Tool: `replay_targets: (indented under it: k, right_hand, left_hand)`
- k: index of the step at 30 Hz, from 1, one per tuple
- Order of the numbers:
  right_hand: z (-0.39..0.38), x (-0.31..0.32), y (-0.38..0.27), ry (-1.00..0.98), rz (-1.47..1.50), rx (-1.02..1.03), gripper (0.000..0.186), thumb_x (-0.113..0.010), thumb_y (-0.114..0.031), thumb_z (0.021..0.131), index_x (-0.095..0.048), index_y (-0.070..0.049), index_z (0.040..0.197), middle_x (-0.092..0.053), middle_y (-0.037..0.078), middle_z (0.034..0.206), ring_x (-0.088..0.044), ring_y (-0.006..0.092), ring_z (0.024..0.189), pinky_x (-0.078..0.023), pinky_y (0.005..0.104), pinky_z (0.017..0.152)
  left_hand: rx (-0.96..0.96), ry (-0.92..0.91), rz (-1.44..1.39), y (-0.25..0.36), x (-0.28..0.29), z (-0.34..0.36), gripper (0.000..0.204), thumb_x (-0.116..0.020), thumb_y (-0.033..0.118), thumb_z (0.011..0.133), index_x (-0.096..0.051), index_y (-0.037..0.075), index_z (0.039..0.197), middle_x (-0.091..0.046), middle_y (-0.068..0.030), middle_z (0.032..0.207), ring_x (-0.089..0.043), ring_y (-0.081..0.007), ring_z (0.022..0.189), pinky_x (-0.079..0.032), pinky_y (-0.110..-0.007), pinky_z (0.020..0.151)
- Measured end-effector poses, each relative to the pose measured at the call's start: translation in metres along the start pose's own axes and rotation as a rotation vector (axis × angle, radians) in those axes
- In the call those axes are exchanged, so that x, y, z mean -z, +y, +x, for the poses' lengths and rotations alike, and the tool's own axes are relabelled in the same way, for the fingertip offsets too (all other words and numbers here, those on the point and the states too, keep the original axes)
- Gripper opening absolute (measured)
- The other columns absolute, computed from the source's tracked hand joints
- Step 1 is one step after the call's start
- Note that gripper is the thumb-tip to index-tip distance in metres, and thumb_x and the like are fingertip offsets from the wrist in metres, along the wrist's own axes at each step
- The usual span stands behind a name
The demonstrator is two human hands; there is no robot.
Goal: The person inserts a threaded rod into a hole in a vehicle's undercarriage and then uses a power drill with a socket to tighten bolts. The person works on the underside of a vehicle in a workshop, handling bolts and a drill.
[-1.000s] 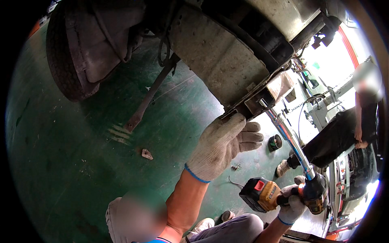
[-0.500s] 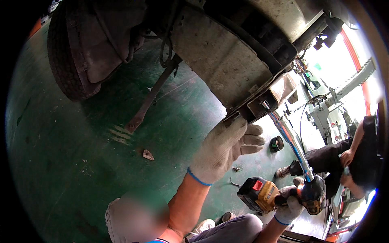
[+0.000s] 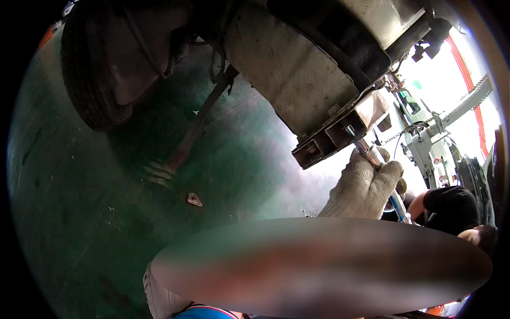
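Closest to you, blue cloth (image 3: 204, 312) shows at the lower edge, and a wide blurred patch lies ahead of it. That patch covers your right hand, so I cannot tell how its fingers stand or what they hold, nor what the low end of the bar meets.

Beyond it, on the right, your gloved left hand (image 3: 361, 186) is closed about the silver bar (image 3: 363, 145), fingers and thumb curled round with little gap. The bar runs at a slant, its far tip at the mouth of the open-ended channel (image 3: 338, 131) under the vehicle body; whether it is seated there I cannot tell. If it should spin while you grip it, the loose knit could catch and wind your fingers in. If the tip is only resting, a sideways push could slip it off and knock your knuckles on the channel's edge.

As for containers, I can make out none; that channel is the nearest thing to one, and its inside is too dark to read.

Farther right, a co-worker in black (image 3: 451, 207) bends low beyond the bar; a kick or slip that way might reach them. Past them stands a grey post (image 3: 424, 151) with a chain (image 3: 406, 131).
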State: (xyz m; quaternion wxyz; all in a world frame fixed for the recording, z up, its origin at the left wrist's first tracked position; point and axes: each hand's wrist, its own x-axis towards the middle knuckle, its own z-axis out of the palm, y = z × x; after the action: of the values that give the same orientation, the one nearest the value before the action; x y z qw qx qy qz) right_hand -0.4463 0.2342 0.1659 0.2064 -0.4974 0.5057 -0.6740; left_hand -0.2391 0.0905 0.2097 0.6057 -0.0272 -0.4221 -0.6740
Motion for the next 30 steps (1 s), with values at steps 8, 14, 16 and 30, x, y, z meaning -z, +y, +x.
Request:
replay_targets:
  k: [8, 14, 16, 30]
  right_hand:
    - [0.014, -0.009, 0.000, -0.307, 0.133, -0.155, 0.046, -0.078, -0.027, 0.078, -0.057, -0.003, 0.111, -0.063, 0.012, 0.084, -0.063, 0.0215, 0.068, -0.051, 0.0331, 0.060]
    - [0.016, 0.019, 0.020, -0.247, 0.154, -0.223, 0.054, -0.079, -0.039, 0.077, -0.058, -0.001, 0.109, -0.063, 0.015, 0.084, -0.060, 0.0205, 0.065, -0.049, 0.0316, 0.051]
    - [0.014, 0.014, 0.022, -0.126, 0.108, -0.201, 0.057, -0.076, -0.044, 0.078, -0.058, 0.002, 0.107, -0.063, 0.016, 0.084, -0.061, 0.0203, 0.062, -0.049, 0.0317, 0.049]
    - [0.016, 0.010, 0.021, -0.284, 0.054, -0.025, 0.048, -0.076, -0.029, 0.074, -0.056, 0.000, 0.106, -0.063, 0.017, 0.080, -0.055, 0.0220, 0.049, -0.050, 0.0340, 0.052]
  left_hand:
    - [0.178, 0.120, -0.167, -0.013, -0.005, 0.003, 0.015, -0.053, 0.015, 0.101, -0.055, 0.001, 0.100, -0.065, -0.0077, 0.088, -0.062, -0.0120, 0.086, -0.051, -0.027, 0.079]
    - [0.187, 0.123, -0.224, -0.016, -0.005, 0.001, 0.024, -0.055, 0.016, 0.099, -0.042, -0.001, 0.111, -0.062, -0.0087, 0.084, -0.062, -0.0133, 0.080, -0.051, -0.030, 0.074]
    - [0.147, 0.106, -0.243, -0.021, -0.005, 0.001, 0.026, -0.055, 0.016, 0.100, -0.041, -0.001, 0.113, -0.062, -0.0091, 0.085, -0.062, -0.0134, 0.081, -0.051, -0.030, 0.075]
    - [0.197, 0.086, -0.333, -0.006, 0.011, 0.000, 0.022, -0.055, 0.016, 0.101, -0.040, 0.001, 0.108, -0.060, -0.0086, 0.087, -0.062, -0.0126, 0.081, -0.053, -0.029, 0.075]
